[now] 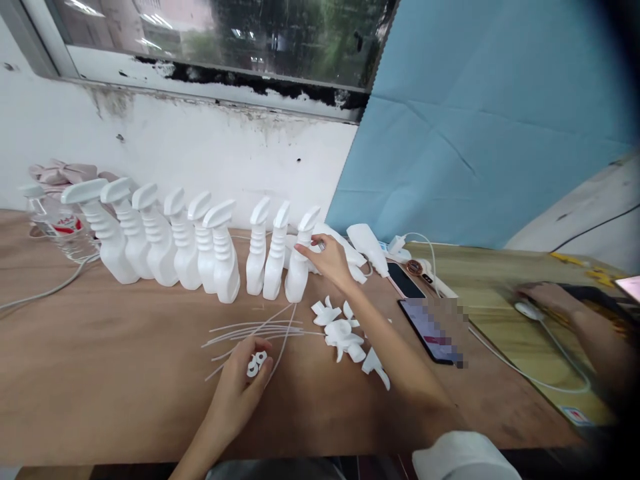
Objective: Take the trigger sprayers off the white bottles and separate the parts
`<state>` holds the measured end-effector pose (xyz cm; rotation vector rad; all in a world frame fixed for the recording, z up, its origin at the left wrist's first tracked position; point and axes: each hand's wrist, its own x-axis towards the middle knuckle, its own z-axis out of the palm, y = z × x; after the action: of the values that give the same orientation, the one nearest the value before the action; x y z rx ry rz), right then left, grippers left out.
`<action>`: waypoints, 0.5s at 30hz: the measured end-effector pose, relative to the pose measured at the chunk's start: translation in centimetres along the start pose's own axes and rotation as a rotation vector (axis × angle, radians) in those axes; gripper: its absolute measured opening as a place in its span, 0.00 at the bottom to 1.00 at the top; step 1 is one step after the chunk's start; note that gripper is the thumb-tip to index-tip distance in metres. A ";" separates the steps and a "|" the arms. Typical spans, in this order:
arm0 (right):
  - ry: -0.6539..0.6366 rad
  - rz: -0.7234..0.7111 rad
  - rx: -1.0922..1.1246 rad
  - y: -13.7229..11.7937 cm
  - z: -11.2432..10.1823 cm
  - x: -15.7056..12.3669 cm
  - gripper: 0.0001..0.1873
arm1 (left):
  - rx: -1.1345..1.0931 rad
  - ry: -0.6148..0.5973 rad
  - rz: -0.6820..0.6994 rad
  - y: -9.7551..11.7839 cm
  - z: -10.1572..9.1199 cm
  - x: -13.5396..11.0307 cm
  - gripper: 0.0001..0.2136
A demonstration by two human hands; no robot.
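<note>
My left hand (pixel 243 377) is curled palm up around several small white ring-shaped parts (pixel 257 363). My right hand (pixel 330 257) grips the neck of a white spray bottle (pixel 298 277), the rightmost of a group of three standing upright. Part of this bottle's neck is hidden by the fingers. Between my hands lie thin white tubes (pixel 260 328), loosely crossed on the brown table (pixel 125 373). Under my right forearm is a pile of loose white trigger parts (pixel 343 333).
Several more white spray bottles (pixel 150 240) stand in a row to the left, beside a clear plastic bottle (pixel 63 230). White bottles (pixel 367 243) lie behind my right hand. Two phones, a dark one (pixel 430 333) and another (pixel 406 280), lie right. A co-worker's hand (pixel 550 297) rests on a mouse (pixel 529 311).
</note>
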<state>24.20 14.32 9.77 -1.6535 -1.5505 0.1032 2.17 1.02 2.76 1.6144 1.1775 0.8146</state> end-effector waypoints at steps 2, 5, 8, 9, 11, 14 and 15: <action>0.031 0.023 0.018 0.1 1.2 0.8 0.24 | 0.029 0.009 0.035 0.0 0.0 -0.2 0.08; 0.068 0.047 0.052 0.2 2.2 1.5 0.21 | 0.146 0.014 0.139 0.0 0.0 -0.2 0.06; 0.121 0.062 0.099 0.0 2.0 1.8 0.15 | 0.272 0.022 0.255 -0.2 0.3 0.2 0.06; 0.156 0.069 0.116 -0.1 1.6 1.8 0.14 | 0.305 0.034 0.287 -0.4 0.4 0.4 0.06; 0.248 0.081 0.160 -0.3 0.0 1.5 0.13 | 0.373 0.094 0.351 -0.6 0.8 0.8 0.09; 0.378 0.100 0.243 -0.9 -3.6 0.1 0.15 | 0.488 0.241 0.501 -0.6 1.1 1.7 0.19; 0.397 0.120 0.298 -1.2 -4.9 -0.7 0.14 | 0.524 0.294 0.560 -0.6 1.1 1.9 0.22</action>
<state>25.95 11.08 13.28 -1.4263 -1.0806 0.0609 3.59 2.59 1.83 2.3810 1.2198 1.1945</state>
